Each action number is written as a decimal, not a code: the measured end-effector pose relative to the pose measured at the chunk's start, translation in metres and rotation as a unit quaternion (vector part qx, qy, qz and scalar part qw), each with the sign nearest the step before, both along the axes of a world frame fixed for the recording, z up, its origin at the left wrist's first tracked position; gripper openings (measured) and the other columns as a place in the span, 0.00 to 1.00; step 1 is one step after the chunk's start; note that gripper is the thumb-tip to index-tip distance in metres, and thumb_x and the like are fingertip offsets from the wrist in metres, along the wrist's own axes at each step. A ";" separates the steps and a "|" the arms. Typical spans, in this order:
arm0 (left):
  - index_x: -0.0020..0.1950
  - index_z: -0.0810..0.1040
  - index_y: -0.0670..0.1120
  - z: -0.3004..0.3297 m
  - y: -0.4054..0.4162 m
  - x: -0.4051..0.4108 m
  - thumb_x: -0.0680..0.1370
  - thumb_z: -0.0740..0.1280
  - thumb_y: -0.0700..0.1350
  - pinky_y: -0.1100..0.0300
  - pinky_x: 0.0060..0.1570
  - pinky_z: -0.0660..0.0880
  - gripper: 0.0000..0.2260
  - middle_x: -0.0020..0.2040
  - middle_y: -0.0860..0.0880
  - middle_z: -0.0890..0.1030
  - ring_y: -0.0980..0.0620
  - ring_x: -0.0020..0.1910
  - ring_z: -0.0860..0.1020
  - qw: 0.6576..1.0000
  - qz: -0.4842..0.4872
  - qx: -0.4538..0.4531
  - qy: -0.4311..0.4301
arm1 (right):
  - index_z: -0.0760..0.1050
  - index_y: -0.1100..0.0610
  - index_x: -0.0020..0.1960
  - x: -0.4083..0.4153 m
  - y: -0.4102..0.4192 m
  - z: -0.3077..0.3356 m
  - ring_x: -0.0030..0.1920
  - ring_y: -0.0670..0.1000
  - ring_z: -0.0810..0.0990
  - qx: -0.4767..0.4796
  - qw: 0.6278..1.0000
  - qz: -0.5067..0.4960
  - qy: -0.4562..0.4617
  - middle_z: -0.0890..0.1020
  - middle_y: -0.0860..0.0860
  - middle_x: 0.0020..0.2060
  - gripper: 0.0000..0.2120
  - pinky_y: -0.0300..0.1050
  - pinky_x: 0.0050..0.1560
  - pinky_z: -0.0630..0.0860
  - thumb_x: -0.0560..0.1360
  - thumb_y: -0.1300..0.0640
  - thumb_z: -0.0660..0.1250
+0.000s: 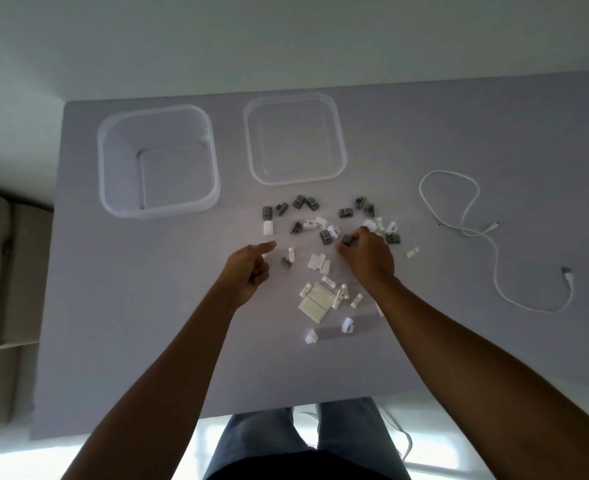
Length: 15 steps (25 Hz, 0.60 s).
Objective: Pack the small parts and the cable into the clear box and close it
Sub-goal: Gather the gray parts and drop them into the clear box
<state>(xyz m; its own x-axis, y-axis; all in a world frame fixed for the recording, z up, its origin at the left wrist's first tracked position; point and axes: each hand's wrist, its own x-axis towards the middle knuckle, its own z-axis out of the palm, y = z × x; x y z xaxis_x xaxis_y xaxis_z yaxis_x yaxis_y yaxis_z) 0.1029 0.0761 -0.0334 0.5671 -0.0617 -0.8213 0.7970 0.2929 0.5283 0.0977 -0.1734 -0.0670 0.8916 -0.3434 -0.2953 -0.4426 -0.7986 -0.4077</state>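
Head view: we see the table [113, 306], then the clear box [158, 202] at its far left, empty, with its lid [338, 147] off beside it so both stay within reach. The white cable [494, 258] lies loosely looped at right. Between them scatter small grey and white parts [321, 271]. Our right hand [367, 258] curls over grey pieces, apparently gathering; our left hand [251, 271] hovers half-closed, seemingly holding nothing.

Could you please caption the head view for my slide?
Both hands, left hand and right hand, gather scattered clips beside the empty clear box.
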 end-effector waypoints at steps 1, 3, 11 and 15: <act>0.39 0.69 0.45 -0.005 0.000 -0.001 0.73 0.74 0.43 0.61 0.24 0.64 0.14 0.28 0.48 0.65 0.53 0.25 0.63 0.996 -0.044 0.075 -0.032 | 0.77 0.59 0.49 -0.001 -0.001 -0.001 0.45 0.59 0.82 0.000 1.000 0.004 -0.011 0.84 0.56 0.44 0.16 0.47 0.41 0.76 0.73 0.46 0.70; 0.38 0.72 0.45 -0.010 -0.003 -0.003 0.72 0.76 0.47 0.59 0.31 0.71 0.14 0.32 0.47 0.74 0.51 0.29 0.71 0.943 -0.165 0.265 -0.114 | 0.79 0.59 0.49 -0.003 -0.001 0.000 0.43 0.54 0.81 0.037 0.998 0.001 -0.053 0.83 0.53 0.44 0.15 0.45 0.40 0.75 0.74 0.47 0.71; 0.52 0.74 0.43 -0.015 -0.051 -0.008 0.73 0.70 0.63 0.56 0.36 0.73 0.24 0.43 0.45 0.77 0.45 0.42 0.77 0.764 -0.380 0.462 -0.242 | 0.73 0.56 0.41 -0.014 0.010 0.029 0.30 0.51 0.68 0.665 0.658 -0.350 -0.038 0.74 0.53 0.31 0.08 0.42 0.30 0.62 0.76 0.55 0.59; 0.53 0.75 0.44 -0.023 -0.069 -0.003 0.76 0.67 0.60 0.55 0.37 0.75 0.19 0.44 0.44 0.79 0.47 0.40 0.77 0.738 -0.415 0.458 -0.270 | 0.76 0.58 0.38 -0.018 0.005 0.031 0.28 0.52 0.72 0.612 0.717 -0.333 -0.036 0.76 0.56 0.32 0.13 0.40 0.28 0.63 0.77 0.53 0.60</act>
